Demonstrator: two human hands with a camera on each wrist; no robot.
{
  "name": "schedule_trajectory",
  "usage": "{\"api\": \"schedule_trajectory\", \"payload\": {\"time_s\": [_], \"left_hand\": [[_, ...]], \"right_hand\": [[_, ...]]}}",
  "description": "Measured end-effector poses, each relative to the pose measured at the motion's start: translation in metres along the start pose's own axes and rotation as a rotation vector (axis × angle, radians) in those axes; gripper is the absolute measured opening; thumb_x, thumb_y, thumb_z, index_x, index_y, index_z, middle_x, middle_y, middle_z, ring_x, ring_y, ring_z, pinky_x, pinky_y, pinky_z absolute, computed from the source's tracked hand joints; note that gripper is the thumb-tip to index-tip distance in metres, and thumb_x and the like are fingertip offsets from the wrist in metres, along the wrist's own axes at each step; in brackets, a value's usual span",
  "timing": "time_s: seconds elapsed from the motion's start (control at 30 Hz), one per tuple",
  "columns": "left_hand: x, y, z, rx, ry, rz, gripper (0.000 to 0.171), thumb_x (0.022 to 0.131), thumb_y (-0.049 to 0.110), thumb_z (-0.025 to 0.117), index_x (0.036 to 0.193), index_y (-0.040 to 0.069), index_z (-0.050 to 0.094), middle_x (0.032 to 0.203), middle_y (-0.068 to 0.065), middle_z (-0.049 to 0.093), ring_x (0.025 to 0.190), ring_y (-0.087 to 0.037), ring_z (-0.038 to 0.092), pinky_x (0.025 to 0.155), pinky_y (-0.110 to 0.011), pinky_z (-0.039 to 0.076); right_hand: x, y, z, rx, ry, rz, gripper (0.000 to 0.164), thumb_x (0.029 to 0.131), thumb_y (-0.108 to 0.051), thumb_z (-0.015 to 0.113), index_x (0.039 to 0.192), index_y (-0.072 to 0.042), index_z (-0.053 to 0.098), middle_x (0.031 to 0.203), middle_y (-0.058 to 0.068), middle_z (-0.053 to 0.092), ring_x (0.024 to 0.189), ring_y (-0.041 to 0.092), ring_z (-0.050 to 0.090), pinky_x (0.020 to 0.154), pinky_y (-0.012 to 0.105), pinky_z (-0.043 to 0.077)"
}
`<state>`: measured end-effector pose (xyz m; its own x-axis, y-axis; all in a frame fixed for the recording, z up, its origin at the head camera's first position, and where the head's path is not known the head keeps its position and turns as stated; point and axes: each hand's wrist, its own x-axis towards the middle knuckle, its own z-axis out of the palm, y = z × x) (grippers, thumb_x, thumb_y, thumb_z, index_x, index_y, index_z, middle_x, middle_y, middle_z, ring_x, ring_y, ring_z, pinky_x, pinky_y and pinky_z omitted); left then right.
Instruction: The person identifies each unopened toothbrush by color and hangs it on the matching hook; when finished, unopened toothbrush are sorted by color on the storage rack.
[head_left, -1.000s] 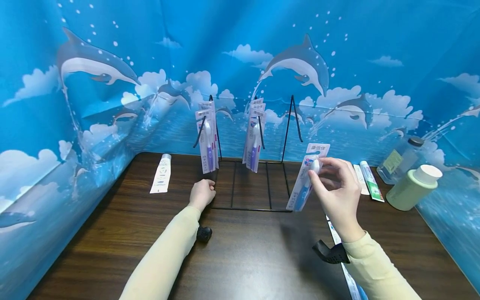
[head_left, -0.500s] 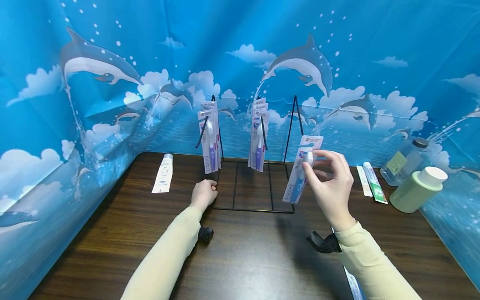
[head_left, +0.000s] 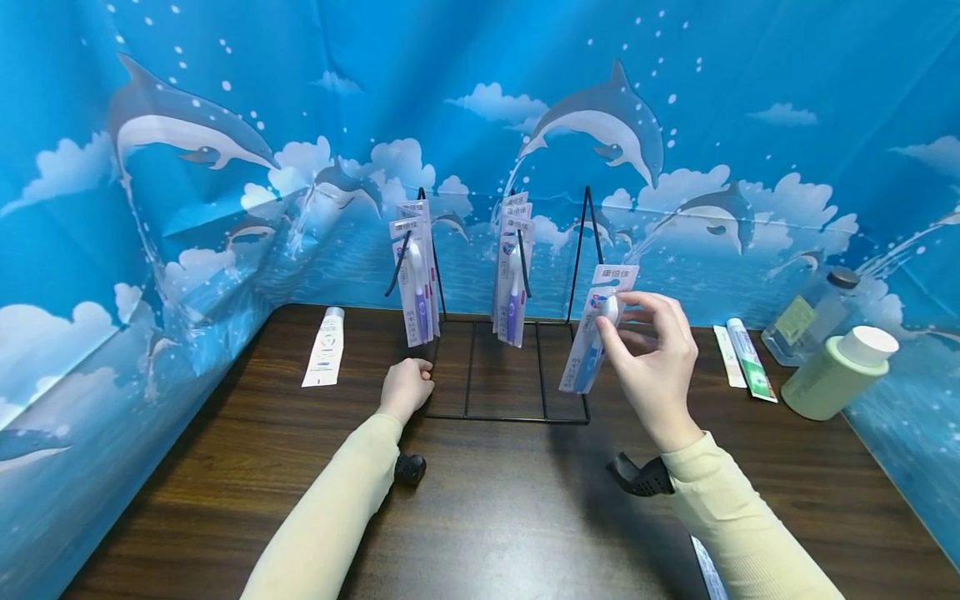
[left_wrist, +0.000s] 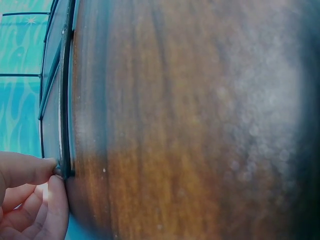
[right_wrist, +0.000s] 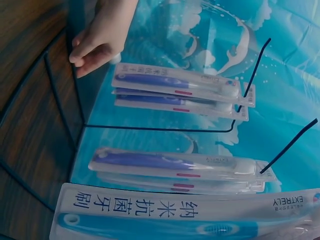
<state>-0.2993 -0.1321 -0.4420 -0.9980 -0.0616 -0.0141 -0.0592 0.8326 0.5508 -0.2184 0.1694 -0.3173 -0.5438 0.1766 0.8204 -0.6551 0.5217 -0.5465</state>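
A blue toothbrush in a blister pack [head_left: 588, 354] is pinched between the thumb and fingers of my right hand [head_left: 656, 358]. Its slotted card top stands just in front of the bare right hook of a black wire display rack [head_left: 542, 375], apart from it as far as I can see. My left hand [head_left: 407, 387] grips the left side of the rack's base; thumb and index finger [left_wrist: 30, 170] pinch the wire in the left wrist view. Packaged purple toothbrushes hang on the left hook [head_left: 415, 292] and on the middle hook [head_left: 513, 292], the rear ones partly hidden.
A white tube [head_left: 326, 346] lies left of the rack. To the right are a green-and-white toothpaste tube [head_left: 752, 358], a pale slim pack [head_left: 730, 357], a clear bottle [head_left: 810, 321] and a green bottle [head_left: 836, 379]. Another pack [head_left: 708, 567] shows beneath the right forearm.
My right hand has carried the blue toothbrush pack left and upward, nearer the right hook. The left hand stays on the rack's base.
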Motion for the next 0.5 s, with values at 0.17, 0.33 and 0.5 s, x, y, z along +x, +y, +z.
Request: {"api": "schedule_trajectory", "payload": {"time_s": [0.17, 0.33, 0.5], "left_hand": [[0.001, 0.000, 0.000, 0.005, 0.008, 0.009, 0.032, 0.084, 0.006, 0.063, 0.116, 0.003, 0.067, 0.089, -0.003, 0.069, 0.090, -0.025, 0.061, 0.086, -0.040, 0.048], [0.000, -0.002, 0.000, 0.022, 0.018, 0.015, 0.032, 0.083, 0.005, 0.063, 0.115, 0.003, 0.067, 0.090, -0.003, 0.070, 0.094, -0.026, 0.062, 0.087, -0.041, 0.047], [0.000, -0.001, 0.002, 0.024, 0.017, 0.016, 0.032, 0.084, 0.005, 0.062, 0.115, 0.003, 0.067, 0.089, -0.003, 0.069, 0.092, -0.026, 0.061, 0.087, -0.040, 0.047]], "right_hand": [[0.002, -0.001, 0.002, 0.007, 0.008, -0.008, 0.034, 0.076, 0.001, 0.076, 0.108, -0.002, 0.066, 0.104, 0.013, 0.059, 0.086, 0.010, 0.060, 0.072, 0.014, 0.051], [0.006, 0.001, 0.005, 0.000, -0.029, -0.012, 0.031, 0.079, -0.004, 0.074, 0.109, -0.001, 0.065, 0.103, 0.014, 0.059, 0.084, 0.020, 0.062, 0.071, 0.013, 0.051], [0.012, 0.015, 0.012, -0.051, -0.065, -0.008, 0.031, 0.081, -0.008, 0.073, 0.111, -0.001, 0.063, 0.103, 0.015, 0.057, 0.087, 0.022, 0.061, 0.070, 0.010, 0.049]]}}
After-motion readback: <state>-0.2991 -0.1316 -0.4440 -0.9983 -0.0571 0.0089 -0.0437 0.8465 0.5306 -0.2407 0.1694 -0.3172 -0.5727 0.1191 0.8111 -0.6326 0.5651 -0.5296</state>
